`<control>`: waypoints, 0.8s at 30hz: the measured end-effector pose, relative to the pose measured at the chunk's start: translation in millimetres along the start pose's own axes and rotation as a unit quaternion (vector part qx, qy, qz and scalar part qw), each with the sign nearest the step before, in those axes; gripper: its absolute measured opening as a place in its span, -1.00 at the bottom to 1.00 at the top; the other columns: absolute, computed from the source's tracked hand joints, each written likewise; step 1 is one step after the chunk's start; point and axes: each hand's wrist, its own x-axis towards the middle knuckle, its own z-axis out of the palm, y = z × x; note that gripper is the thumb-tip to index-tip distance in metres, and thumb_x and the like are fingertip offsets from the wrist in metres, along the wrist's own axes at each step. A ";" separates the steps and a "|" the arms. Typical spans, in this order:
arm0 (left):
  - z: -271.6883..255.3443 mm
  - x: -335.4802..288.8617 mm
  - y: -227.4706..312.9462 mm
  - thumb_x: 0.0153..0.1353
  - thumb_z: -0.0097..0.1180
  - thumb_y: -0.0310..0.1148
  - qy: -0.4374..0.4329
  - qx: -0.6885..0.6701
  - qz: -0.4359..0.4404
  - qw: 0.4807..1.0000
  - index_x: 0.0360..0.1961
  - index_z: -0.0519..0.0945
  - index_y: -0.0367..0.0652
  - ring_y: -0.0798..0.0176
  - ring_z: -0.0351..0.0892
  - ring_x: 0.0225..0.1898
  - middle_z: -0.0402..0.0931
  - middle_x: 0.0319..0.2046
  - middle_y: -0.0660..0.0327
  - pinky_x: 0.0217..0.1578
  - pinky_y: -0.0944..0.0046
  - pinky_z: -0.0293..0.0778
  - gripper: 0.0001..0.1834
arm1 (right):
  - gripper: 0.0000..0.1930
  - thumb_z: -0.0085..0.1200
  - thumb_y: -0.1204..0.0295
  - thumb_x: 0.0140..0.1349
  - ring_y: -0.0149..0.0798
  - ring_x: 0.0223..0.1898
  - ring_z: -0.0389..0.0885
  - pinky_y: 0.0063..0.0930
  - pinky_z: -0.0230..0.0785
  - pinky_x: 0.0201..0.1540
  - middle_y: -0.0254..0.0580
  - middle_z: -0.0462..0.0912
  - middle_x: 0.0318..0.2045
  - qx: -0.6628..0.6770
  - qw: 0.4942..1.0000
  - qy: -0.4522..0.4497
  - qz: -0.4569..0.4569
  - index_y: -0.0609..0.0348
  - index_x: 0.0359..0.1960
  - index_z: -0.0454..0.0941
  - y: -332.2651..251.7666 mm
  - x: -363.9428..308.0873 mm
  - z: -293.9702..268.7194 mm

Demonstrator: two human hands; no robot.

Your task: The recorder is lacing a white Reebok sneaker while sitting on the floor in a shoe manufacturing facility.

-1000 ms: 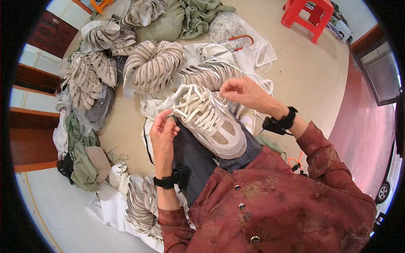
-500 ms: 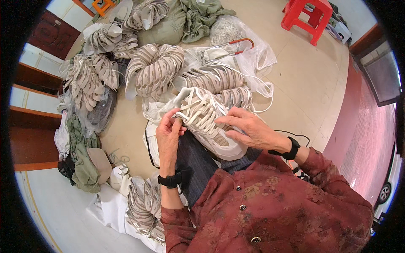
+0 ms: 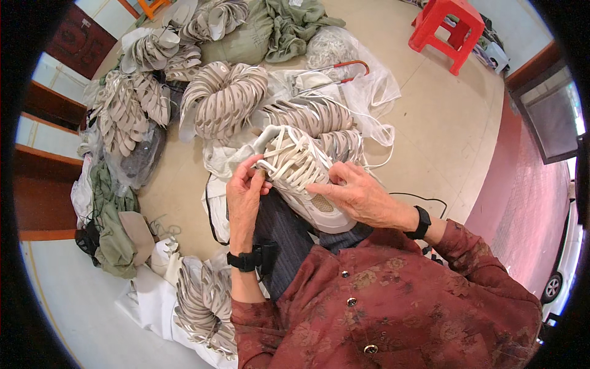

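A beige and white sneaker upper (image 3: 326, 209), criss-crossed with cream laces (image 3: 295, 161), rests across my lap over dark trousers. My left hand (image 3: 247, 184) is closed in a pinch at its left edge, beside the lace rows; the exact bit between the fingertips is partly hidden. Over the toe end lies my right hand (image 3: 359, 195), one finger stretched out to touch the lower laces and the others bent. Nothing shows gripped in it.
Ringed stacks of beige shoe pieces (image 3: 224, 101) lie ahead, with more (image 3: 203, 301) at lower left. A clear plastic bag (image 3: 375, 80), green cloth sacks (image 3: 295, 27) and a red stool (image 3: 447, 31) stand beyond. A white cord (image 3: 388, 136) loops on the right.
My right hand has shifted slightly over the toe, and its outstretched finger now reaches the lower laces. My left hand keeps its pinch in about the same place.
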 end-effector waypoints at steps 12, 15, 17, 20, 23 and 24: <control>-2.7 0.4 -4.9 0.36 0.06 -0.43 -0.003 -0.018 0.002 1.000 0.18 0.53 -0.20 0.53 0.49 -0.42 0.50 -0.37 0.38 -0.38 0.55 0.42 -0.63 | -0.59 0.08 0.45 0.29 0.03 -0.09 0.50 -0.15 0.37 0.02 -0.03 0.46 -0.14 0.078 0.994 0.031 0.071 0.13 0.17 0.42 -7.9 -4.6 -1.4; -1.8 0.9 -4.6 0.36 0.06 -0.43 -0.004 -0.008 0.003 1.000 0.18 0.53 -0.20 0.53 0.49 -0.42 0.50 -0.37 0.38 -0.38 0.55 0.42 -0.63 | -0.57 0.08 0.44 0.29 0.04 -0.08 0.50 -0.13 0.36 0.03 -0.02 0.45 -0.11 0.061 0.995 0.042 0.071 0.13 0.19 0.40 -9.0 -5.4 0.3; -2.6 0.7 -5.9 0.36 0.06 -0.44 -0.005 -0.017 0.010 1.000 0.17 0.53 -0.21 0.53 0.49 -0.42 0.50 -0.37 0.38 -0.38 0.54 0.43 -0.63 | -0.57 0.08 0.44 0.29 0.04 -0.08 0.50 -0.13 0.36 0.03 -0.02 0.44 -0.10 0.061 0.995 0.037 0.077 0.13 0.20 0.39 -10.5 -5.7 0.2; -3.3 1.0 -6.7 0.36 0.06 -0.44 -0.002 -0.017 0.003 1.000 0.17 0.53 -0.22 0.53 0.49 -0.42 0.50 -0.37 0.38 -0.36 0.53 0.43 -0.64 | -0.56 0.07 0.45 0.29 0.03 -0.08 0.49 -0.13 0.36 0.03 -0.01 0.43 -0.09 0.056 0.995 0.026 0.082 0.13 0.22 0.37 -11.9 -5.9 0.4; -1.5 0.2 -4.6 0.36 0.06 -0.45 -0.004 -0.023 0.007 1.000 0.16 0.54 -0.22 0.52 0.49 -0.42 0.50 -0.38 0.38 -0.35 0.52 0.44 -0.64 | -0.55 0.06 0.46 0.29 0.03 -0.08 0.48 -0.13 0.35 0.02 -0.01 0.42 -0.09 0.045 0.995 0.016 0.082 0.10 0.24 0.37 -12.9 -5.7 1.2; -2.0 0.0 -4.1 0.36 0.06 -0.45 -0.003 -0.024 0.006 1.000 0.16 0.54 -0.22 0.52 0.49 -0.42 0.50 -0.38 0.38 -0.35 0.52 0.44 -0.64 | -0.54 0.05 0.46 0.29 0.03 -0.08 0.48 -0.13 0.35 0.02 -0.02 0.41 -0.10 0.041 0.996 0.011 0.083 0.08 0.24 0.37 -13.6 -5.4 1.4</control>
